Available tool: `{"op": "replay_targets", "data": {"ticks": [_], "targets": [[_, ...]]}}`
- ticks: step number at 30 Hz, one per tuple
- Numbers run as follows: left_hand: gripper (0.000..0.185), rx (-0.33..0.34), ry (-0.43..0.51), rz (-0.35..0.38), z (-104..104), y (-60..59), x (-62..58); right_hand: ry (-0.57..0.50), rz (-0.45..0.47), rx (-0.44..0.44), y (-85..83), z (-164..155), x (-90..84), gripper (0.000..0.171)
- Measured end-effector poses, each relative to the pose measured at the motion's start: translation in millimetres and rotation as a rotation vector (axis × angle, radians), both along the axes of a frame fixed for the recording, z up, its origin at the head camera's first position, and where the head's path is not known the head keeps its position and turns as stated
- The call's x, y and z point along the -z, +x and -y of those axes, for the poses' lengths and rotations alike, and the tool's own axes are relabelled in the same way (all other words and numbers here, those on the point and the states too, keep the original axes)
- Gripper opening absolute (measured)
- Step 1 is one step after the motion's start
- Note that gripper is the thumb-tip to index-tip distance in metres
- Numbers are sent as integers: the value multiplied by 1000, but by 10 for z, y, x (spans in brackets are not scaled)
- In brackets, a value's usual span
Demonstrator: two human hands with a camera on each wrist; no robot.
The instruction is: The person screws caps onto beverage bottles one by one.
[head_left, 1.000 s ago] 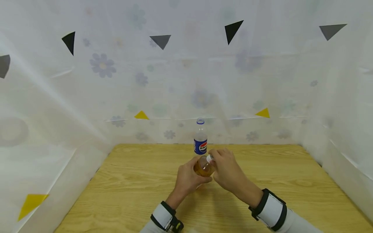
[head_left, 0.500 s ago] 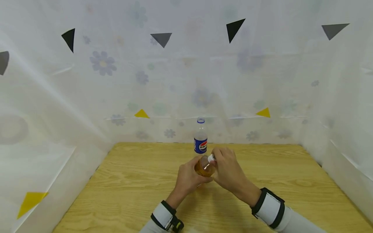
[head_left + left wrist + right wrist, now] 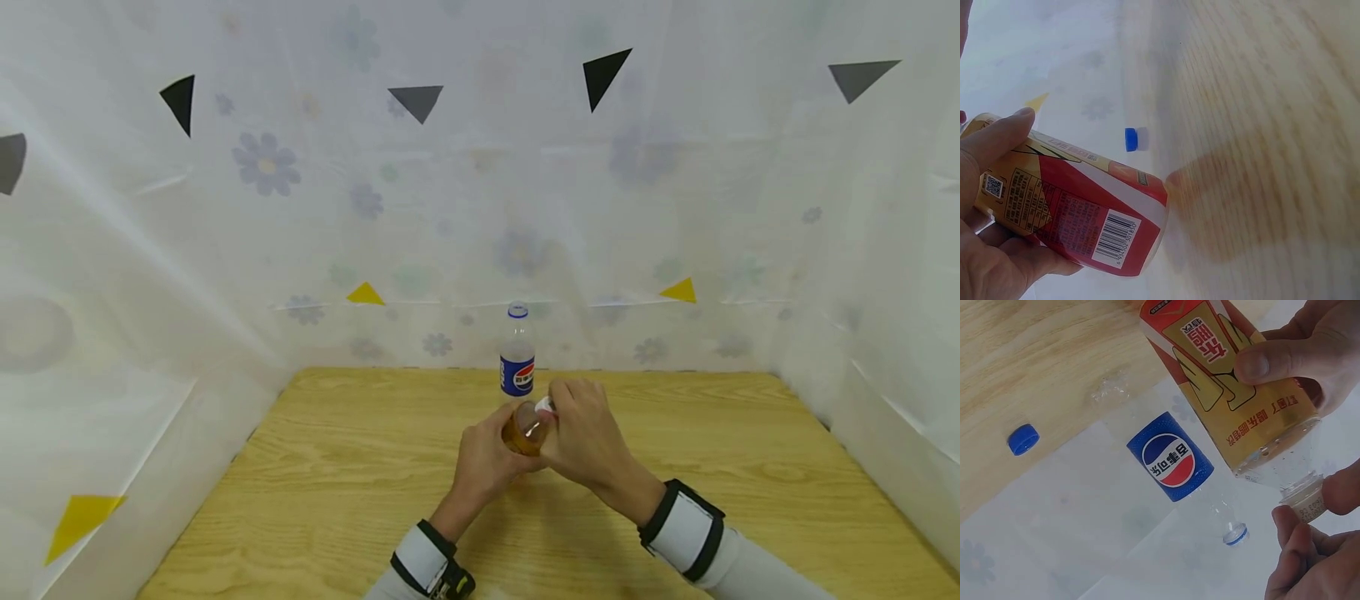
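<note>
My left hand (image 3: 483,462) grips a drink bottle (image 3: 1229,381) with a red and gold label round its middle. The bottle leans with its neck to the right, its base close over the table in the left wrist view. Thumb and fingers of my right hand (image 3: 588,433) pinch the white cap (image 3: 1305,500) at the bottle's neck. Amber drink shows through its shoulder in the head view. Behind the hands stands a clear cola bottle (image 3: 517,375) with a blue label and an uncapped mouth.
A blue bottle cap (image 3: 1024,439) lies on the wooden table (image 3: 360,467), also seen in the left wrist view. White flowered sheeting (image 3: 465,208) with black, grey and yellow triangles closes off the back and both sides.
My right hand has turned slightly at the white cap, and its wrist has shifted a little left. The left hand keeps its grip on the bottle. The cola bottle stays put.
</note>
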State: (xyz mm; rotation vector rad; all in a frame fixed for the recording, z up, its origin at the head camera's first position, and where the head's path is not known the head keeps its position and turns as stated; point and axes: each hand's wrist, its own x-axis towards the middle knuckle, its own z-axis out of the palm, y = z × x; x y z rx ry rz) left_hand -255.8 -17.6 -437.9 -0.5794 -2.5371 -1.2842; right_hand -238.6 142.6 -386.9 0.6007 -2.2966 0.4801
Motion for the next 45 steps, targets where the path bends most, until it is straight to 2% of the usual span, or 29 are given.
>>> {"op": "replay_targets", "data": {"ticks": [9, 18, 29, 45], "targets": [[73, -9, 12, -10, 2, 5, -19, 32, -42, 11, -31, 16, -12, 24], [70, -11, 22, -13, -11, 8, -8, 49, -37, 24, -17, 16, -21, 26], [71, -7, 20, -10, -3, 14, 0, 72, -104, 45, -52, 0, 9, 32], [72, -7, 14, -10, 6, 19, -4, 109, -126, 134, -73, -11, 8, 44]]}}
